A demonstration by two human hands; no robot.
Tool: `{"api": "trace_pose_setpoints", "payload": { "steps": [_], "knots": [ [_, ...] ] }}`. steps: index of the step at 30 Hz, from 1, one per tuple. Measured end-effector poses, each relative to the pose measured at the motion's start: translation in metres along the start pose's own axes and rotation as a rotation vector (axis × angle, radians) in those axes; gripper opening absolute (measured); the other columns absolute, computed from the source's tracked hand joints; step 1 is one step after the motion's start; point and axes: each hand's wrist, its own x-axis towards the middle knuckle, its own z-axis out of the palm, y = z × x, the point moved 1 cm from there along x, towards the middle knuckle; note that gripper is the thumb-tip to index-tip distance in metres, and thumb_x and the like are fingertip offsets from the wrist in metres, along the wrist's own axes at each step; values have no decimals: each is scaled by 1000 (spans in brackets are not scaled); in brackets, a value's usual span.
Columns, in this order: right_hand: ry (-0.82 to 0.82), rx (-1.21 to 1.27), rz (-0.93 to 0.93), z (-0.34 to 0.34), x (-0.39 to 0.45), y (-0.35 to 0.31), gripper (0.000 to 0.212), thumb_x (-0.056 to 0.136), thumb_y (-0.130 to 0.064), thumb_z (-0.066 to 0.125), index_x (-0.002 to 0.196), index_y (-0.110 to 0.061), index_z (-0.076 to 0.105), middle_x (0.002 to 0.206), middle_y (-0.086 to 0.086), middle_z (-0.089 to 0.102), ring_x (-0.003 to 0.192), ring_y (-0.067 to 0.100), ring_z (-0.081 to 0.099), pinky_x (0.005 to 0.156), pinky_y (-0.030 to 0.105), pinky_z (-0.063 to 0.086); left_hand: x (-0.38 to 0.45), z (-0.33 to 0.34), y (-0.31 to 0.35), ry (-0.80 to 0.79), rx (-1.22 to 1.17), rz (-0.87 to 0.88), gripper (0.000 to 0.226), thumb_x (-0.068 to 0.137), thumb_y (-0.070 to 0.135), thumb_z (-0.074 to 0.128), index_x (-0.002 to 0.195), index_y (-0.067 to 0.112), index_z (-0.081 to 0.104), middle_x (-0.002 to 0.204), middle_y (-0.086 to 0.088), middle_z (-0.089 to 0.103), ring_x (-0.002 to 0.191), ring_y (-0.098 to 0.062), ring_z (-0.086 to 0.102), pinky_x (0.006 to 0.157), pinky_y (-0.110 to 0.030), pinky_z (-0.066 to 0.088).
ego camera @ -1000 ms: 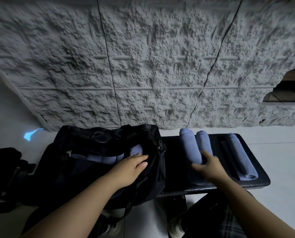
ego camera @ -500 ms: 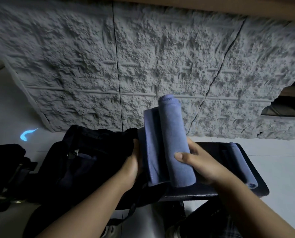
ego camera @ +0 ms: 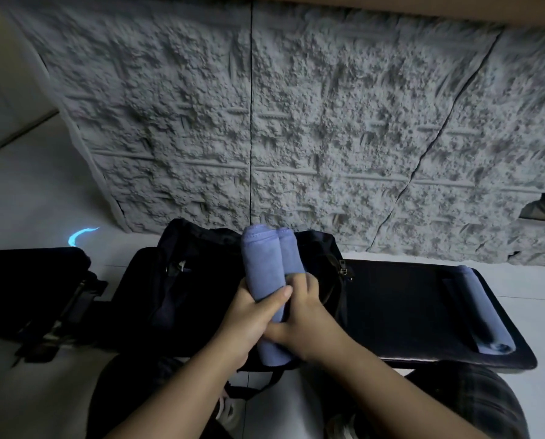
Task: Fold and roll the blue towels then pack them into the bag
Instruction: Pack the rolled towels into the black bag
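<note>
- Two surfaces frame the work: a rough grey wall (ego camera: pixel 328 122) fills the back, and a dark tabletop (ego camera: pixel 401 312) runs from the middle out to the right, its near edge and right corner in view, with bare dark surface between the bag and the far towel.
- Black bag (ego camera: pixel 201 296) sits left of the tabletop, its mouth open and its zipper edge at the tabletop's left side.
- Pair of rolled blue towels (ego camera: pixel 266 267) is held side by side over the bag's mouth, far ends pointing at the wall.
- Single rolled towel (ego camera: pixel 483 312) lies along the tabletop's right edge, well apart from both hands.
- Left hand (ego camera: pixel 249 318) wraps the left roll, thumb across its top.
- Right hand (ego camera: pixel 309 318) grips the right roll, fingers curled over it, touching the left hand.
</note>
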Motion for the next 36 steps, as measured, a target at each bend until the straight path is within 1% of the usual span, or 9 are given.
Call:
{"api": "trace_pose_setpoints", "payload": {
  "steps": [4, 7, 9, 11, 14, 18, 22, 28, 36],
  "knots": [
    [-13, 243, -23, 4, -7, -8, 42, 79, -43, 64, 99, -17, 37, 94, -6, 42, 79, -1, 45, 70, 7, 37, -5, -27, 3, 34, -42, -54, 48, 59, 29, 73, 102, 11, 64, 97, -14, 72, 92, -25, 68, 86, -43, 52],
    [64, 645, 232, -4, -6, -11, 16, 96, -17, 52, 91, -12, 37, 73, -3, 45, 53, -5, 41, 53, 8, 35, -11, -45, 7, -4, -64, -119, 30, 75, 27, 73, 101, 14, 65, 93, -5, 73, 90, -19, 69, 86, -39, 53],
    [8, 880, 354, -5, -6, -6, 20, 91, -22, 58, 94, -9, 43, 75, 0, 56, 60, -1, 54, 58, 14, 45, -16, -51, 9, -55, -104, -171, 25, 81, 24, 66, 104, 13, 65, 94, -5, 73, 87, -18, 69, 81, -35, 53],
    [-166, 1015, 435, -4, -8, -7, 35, 87, -32, 59, 107, -3, 54, 100, 9, 68, 89, 17, 67, 82, 31, 54, -21, -54, 10, -110, -118, -220, 40, 74, 30, 70, 109, 12, 65, 100, -9, 72, 94, -22, 68, 84, -39, 52],
    [-317, 1006, 532, 1, -15, -11, 43, 91, -38, 53, 116, -3, 61, 113, 12, 69, 107, 26, 65, 97, 44, 49, -25, -58, 4, -113, -112, -302, 53, 65, 38, 71, 110, 13, 65, 102, -12, 71, 97, -28, 67, 93, -48, 49],
    [-284, 1039, 570, 13, -14, -7, 53, 78, -39, 69, 117, -5, 62, 113, 13, 69, 108, 29, 64, 101, 50, 44, -28, -59, -4, -116, -99, -353, 46, 73, 36, 71, 111, 11, 65, 101, -12, 71, 97, -28, 68, 95, -50, 48],
    [-208, 1067, 580, 18, -14, -4, 49, 76, -29, 69, 115, -2, 61, 108, 16, 70, 102, 29, 67, 90, 43, 52, -28, -57, -7, -98, -72, -321, 33, 84, 26, 64, 111, 9, 63, 100, -10, 72, 95, -23, 69, 86, -40, 52],
    [-166, 987, 590, 19, -13, 5, 54, 67, -28, 68, 114, -1, 61, 105, 15, 71, 98, 30, 68, 86, 44, 54, -26, -62, -13, -141, 14, -308, 58, 65, 38, 72, 116, 14, 60, 106, -6, 71, 101, -20, 67, 96, -45, 48],
    [60, 735, 604, 21, -7, -1, 54, 57, -39, 69, 101, -12, 53, 98, 8, 66, 84, 20, 68, 62, 30, 53, -18, -64, -18, 7, 131, -165, 37, 76, 30, 69, 109, 14, 62, 96, -4, 73, 92, -19, 69, 85, -42, 54]
  ]
}}
